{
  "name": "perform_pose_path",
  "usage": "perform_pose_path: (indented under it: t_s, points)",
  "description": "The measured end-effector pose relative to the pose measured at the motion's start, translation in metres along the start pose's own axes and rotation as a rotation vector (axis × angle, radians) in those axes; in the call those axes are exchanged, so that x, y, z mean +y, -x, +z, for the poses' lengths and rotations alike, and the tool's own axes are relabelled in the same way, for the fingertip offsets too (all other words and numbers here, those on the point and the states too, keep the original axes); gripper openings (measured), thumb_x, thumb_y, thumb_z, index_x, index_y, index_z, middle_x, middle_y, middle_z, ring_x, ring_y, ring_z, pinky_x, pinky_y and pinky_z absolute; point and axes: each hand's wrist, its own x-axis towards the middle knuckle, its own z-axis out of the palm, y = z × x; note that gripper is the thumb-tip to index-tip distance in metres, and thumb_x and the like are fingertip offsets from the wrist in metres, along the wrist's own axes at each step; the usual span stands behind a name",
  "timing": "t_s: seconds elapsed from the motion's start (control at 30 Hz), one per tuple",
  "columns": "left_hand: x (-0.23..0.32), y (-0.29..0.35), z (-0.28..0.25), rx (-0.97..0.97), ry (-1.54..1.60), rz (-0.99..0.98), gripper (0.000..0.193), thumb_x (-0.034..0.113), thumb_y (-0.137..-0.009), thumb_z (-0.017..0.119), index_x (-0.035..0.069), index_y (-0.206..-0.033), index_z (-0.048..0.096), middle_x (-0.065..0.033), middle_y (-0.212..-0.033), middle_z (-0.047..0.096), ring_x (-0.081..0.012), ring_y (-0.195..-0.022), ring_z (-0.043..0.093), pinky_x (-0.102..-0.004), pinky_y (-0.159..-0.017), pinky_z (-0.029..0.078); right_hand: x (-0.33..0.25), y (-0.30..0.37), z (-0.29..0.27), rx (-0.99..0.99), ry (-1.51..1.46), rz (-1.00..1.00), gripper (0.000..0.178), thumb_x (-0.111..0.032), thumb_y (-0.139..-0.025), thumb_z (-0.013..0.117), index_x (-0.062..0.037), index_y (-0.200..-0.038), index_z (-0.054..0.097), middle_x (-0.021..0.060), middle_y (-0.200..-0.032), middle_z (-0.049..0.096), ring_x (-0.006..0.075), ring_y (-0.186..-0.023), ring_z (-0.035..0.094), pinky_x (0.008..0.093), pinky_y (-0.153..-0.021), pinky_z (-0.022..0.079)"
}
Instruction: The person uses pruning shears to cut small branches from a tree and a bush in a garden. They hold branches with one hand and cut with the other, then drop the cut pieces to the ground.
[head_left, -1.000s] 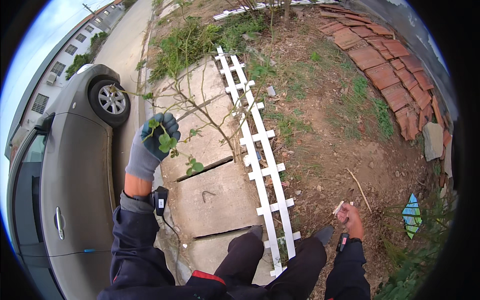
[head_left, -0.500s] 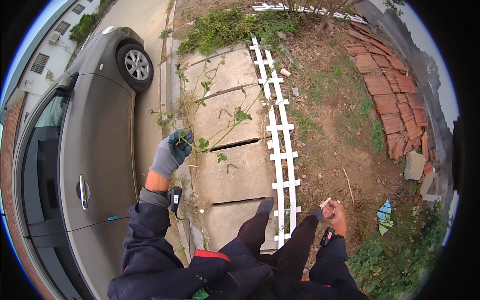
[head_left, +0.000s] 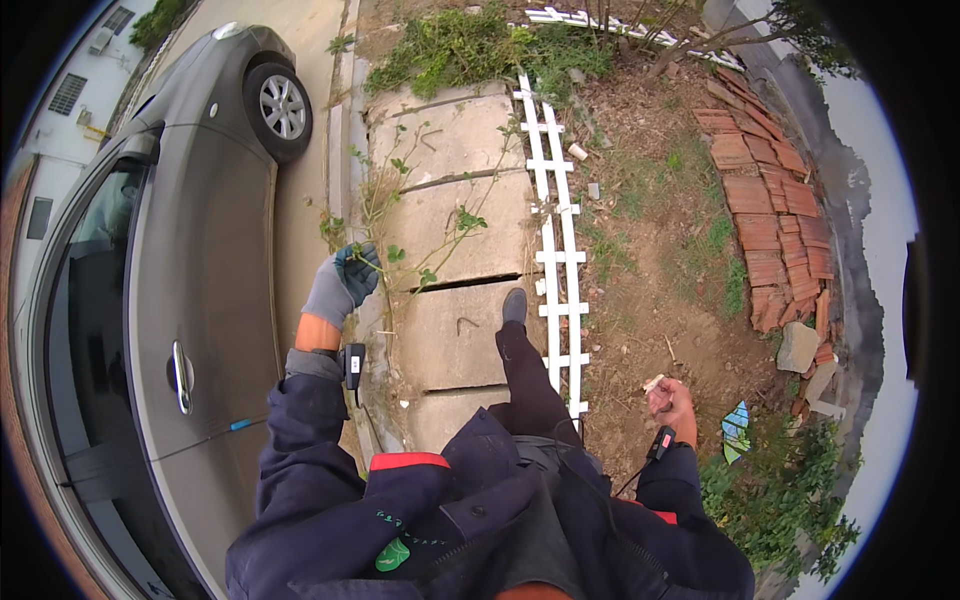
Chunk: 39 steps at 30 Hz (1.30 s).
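My left hand [head_left: 340,284], in a grey and dark green glove, is closed around the stems of a leafy weed [head_left: 467,221]. Its thin branches spread forward and to the right over the concrete slabs, with a few green leaf clusters. On the right, my bare right hand [head_left: 676,404] hangs low over the soil, its fingers closed on a small pale piece [head_left: 653,382]. What that piece is cannot be made out.
A grey-brown car [head_left: 215,290] stands close on my left. Concrete slabs [head_left: 450,338] with dark gaps run ahead, bordered by a low white picket fence [head_left: 573,310]. Beyond lie bare soil, stacked red roof tiles [head_left: 760,220], a stone [head_left: 798,347] and a bush [head_left: 780,490].
One foot has come forward onto a slab beside the fence. The whole view has shifted slightly. Both hands keep their hold, the left on the weed, the right on the pale piece.
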Motion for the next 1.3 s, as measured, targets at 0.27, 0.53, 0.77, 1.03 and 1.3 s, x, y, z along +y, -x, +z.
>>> perform_pose_path:
  t_s: [0.27, 0.53, 0.77, 1.03, 1.3]
  points:
    - [0.089, -0.078, 0.088, -0.028, 0.104, 0.043, 0.032, 0.027, -0.095, 0.052, 0.003, -0.107, 0.068, -0.0125, -0.098, 0.072, -0.027, -0.084, 0.066, -0.0423, -0.073, 0.055, -0.048, -0.04, 0.078, 0.08, -0.216, -0.018, 0.018, -0.016, -0.09, 0.052, -0.0112, -0.073, 0.055, 0.0087, -0.079, 0.067, 0.0227, -0.065, 0.061, 0.0335, -0.055, 0.053]
    - [0.216, -0.197, 0.224, -0.152, 0.159, 0.079, 0.023, 0.024, -0.093, 0.053, 0.009, -0.095, 0.07, -0.0083, -0.1, 0.073, -0.0272, -0.093, 0.067, -0.0466, -0.078, 0.052, -0.109, -0.048, 0.193, 0.032, -0.277, -0.029, 0.016, -0.017, -0.092, 0.054, -0.0087, -0.078, 0.055, 0.0112, -0.082, 0.068, 0.0239, -0.073, 0.065, 0.0334, -0.058, 0.054]
    - [0.339, -0.331, 0.364, -0.208, 0.203, 0.094, 0.021, 0.019, -0.089, 0.053, 0.005, -0.095, 0.068, -0.009, -0.089, 0.07, -0.0284, -0.085, 0.065, -0.0463, -0.074, 0.052, -0.131, -0.06, 0.271, 0.053, -0.44, -0.161, 0.014, -0.017, -0.093, 0.056, -0.0058, -0.083, 0.057, 0.012, -0.084, 0.07, 0.0225, -0.068, 0.067, 0.0336, -0.057, 0.058]
    - [0.493, -0.53, 0.522, -0.24, 0.163, 0.095, 0.025, 0.023, -0.093, 0.048, 0.006, -0.099, 0.065, -0.0087, -0.101, 0.068, -0.0268, -0.094, 0.063, -0.0478, -0.076, 0.051, -0.084, -0.044, 0.393, 0.242, -0.624, -0.188, 0.017, -0.016, -0.094, 0.05, -0.0052, -0.08, 0.054, 0.0098, -0.069, 0.061, 0.0232, -0.061, 0.061, 0.0318, -0.052, 0.049]
    - [0.644, -0.655, 0.643, -0.507, 0.024, 0.131, 0.066, 0.037, -0.096, 0.04, -0.003, -0.147, 0.027, -0.0214, -0.156, 0.025, -0.039, -0.141, 0.031, -0.0591, -0.111, 0.03, -0.057, -0.011, 0.519, 0.201, -0.78, -0.159, 0.022, -0.018, -0.098, 0.048, -0.0007, -0.108, 0.057, 0.0162, -0.098, 0.07, 0.024, -0.072, 0.066, 0.0308, -0.058, 0.055]
